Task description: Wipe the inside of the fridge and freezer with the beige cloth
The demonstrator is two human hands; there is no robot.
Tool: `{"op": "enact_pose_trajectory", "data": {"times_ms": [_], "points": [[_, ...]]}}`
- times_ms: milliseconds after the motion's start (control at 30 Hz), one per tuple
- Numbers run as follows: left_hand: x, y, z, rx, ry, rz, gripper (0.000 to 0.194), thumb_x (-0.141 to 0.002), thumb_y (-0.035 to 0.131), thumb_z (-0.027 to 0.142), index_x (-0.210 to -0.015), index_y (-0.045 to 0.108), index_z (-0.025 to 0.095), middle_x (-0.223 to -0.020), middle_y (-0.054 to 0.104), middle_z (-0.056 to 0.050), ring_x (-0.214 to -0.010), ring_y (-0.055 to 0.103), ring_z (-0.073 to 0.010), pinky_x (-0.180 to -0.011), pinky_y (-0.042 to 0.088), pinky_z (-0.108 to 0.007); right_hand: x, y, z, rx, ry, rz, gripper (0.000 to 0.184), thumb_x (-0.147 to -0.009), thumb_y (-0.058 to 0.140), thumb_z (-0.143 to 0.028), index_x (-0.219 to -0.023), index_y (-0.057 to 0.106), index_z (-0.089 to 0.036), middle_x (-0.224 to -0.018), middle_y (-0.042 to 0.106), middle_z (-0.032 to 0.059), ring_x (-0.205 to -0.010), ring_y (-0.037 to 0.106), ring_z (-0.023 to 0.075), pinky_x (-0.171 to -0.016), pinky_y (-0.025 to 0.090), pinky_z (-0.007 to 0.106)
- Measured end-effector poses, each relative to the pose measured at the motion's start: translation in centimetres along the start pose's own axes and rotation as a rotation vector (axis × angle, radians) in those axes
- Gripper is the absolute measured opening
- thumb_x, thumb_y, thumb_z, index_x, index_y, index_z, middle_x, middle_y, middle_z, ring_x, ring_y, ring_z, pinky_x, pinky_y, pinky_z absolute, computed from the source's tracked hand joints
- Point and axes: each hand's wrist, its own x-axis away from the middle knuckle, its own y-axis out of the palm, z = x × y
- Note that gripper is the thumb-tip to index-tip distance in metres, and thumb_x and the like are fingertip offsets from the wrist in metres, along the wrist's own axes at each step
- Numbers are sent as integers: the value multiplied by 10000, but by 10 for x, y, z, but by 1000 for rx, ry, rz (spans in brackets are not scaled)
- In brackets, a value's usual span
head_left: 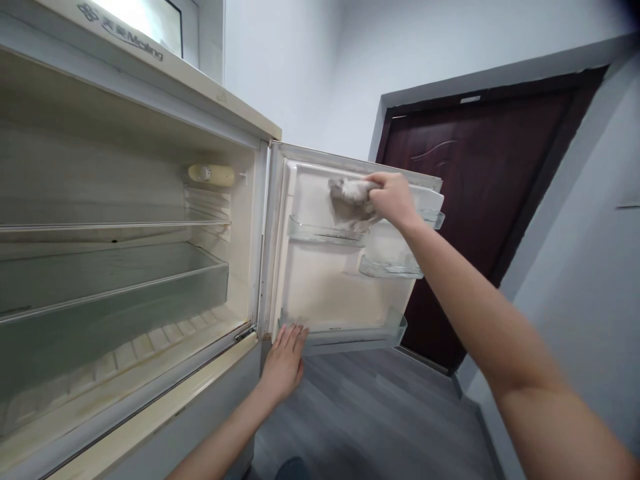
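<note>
A crumpled, greyish-white cloth (350,200) is gripped in my right hand (393,199), held up against the inner panel of the open refrigerator door (320,280). Its lower part hangs in front of the upper clear door shelf (325,233). My left hand (284,360) lies with fingers stretched out at the lower hinge-side corner of the door, touching the end of the bottom clear door shelf (350,339). Another small clear shelf (393,267) sits below my right hand, partly behind the forearm.
At the left is the refrigerator's interior, with a glass shelf (115,217), a clear drawer (120,320) and a yellowish lamp cover (213,175). A dark red room door (470,167) stands behind the refrigerator door. Grey wood-look floor (360,413) lies below.
</note>
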Motion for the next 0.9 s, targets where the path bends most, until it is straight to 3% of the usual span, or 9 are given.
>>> {"op": "enact_pose_trajectory", "data": {"times_ms": [67, 133, 233, 333, 433, 567, 667, 733, 900], "points": [[-1, 0, 1, 8, -11, -2, 616, -737, 450, 111, -1341, 332, 143, -1350, 468, -123, -1288, 369, -260, -1110, 243, -496, 18, 11, -13, -83, -11, 232, 481, -782, 334, -153, -1219, 534, -159, -1124, 632, 84, -1023, 563, 226, -863, 445, 368], [-1, -1, 2, 20, -25, -2, 586, -746, 457, 124, -1324, 359, 138, -1322, 490, -129, -1272, 388, -265, -1108, 244, -503, 38, 35, -32, -97, -62, 307, 493, -828, 298, -180, -1300, 441, -180, -1200, 589, 84, -1102, 520, 228, -921, 408, 409], [-1, -2, 1, 46, -32, 12, 567, -762, 459, 141, -1321, 365, 151, -1292, 511, -126, -1256, 404, -263, -1101, 261, -507, 64, 77, -62, -13, -250, 198, 458, -870, 322, -240, -1318, 415, -232, -1297, 527, 51, -1214, 433, 222, -1013, 322, 423], [1, -4, -1, 65, -21, 30, 554, -774, 455, 147, -1320, 367, 176, -1265, 528, -114, -1228, 434, -259, -1088, 289, -509, 76, 104, -72, 156, -429, 138, 458, -903, 314, -292, -1360, 344, -292, -1442, 355, 14, -1330, 278, 238, -1071, 210, 446], [3, -6, -3, 73, -19, 41, 537, -777, 451, 150, -1309, 381, 188, -1241, 540, -109, -1203, 458, -262, -1075, 307, -520, 79, 108, -51, 263, -508, 160, 500, -913, 307, -278, -1402, 224, -344, -1479, 277, -5, -1350, 242, 237, -1068, 207, 433], [3, -8, -2, 96, -29, 44, 536, -769, 457, 148, -1298, 385, 194, -1232, 537, -105, -1199, 459, -261, -1081, 294, -532, 88, 97, 5, 285, -478, 184, 518, -902, 338, -223, -1390, 241, -367, -1465, 305, -28, -1351, 254, 213, -1076, 219, 405], [1, -8, 0, 108, -29, 42, 533, -764, 460, 152, -1290, 387, 195, -1226, 536, -98, -1196, 461, -255, -1094, 278, -525, 103, 89, 39, 190, -358, 195, 452, -899, 330, -199, -1331, 400, -316, -1427, 379, -2, -1347, 269, 204, -1078, 253, 402], [0, -7, 0, 96, -31, 32, 524, -765, 457, 159, -1285, 392, 180, -1233, 531, -104, -1200, 456, -255, -1100, 272, -515, 117, 86, 47, 18, -192, 259, 423, -904, 305, -213, -1293, 463, -263, -1401, 419, 33, -1328, 310, 196, -1059, 306, 393], [0, -3, 1, 48, -29, 19, 537, -768, 451, 161, -1300, 372, 160, -1279, 507, -121, -1241, 415, -272, -1100, 266, -518, 153, 87, 9, -708, 587, 691, 455, -875, 345, -400, -1260, 457, -186, -1265, 548, 89, -1153, 516, 194, -987, 408, 410]]}}
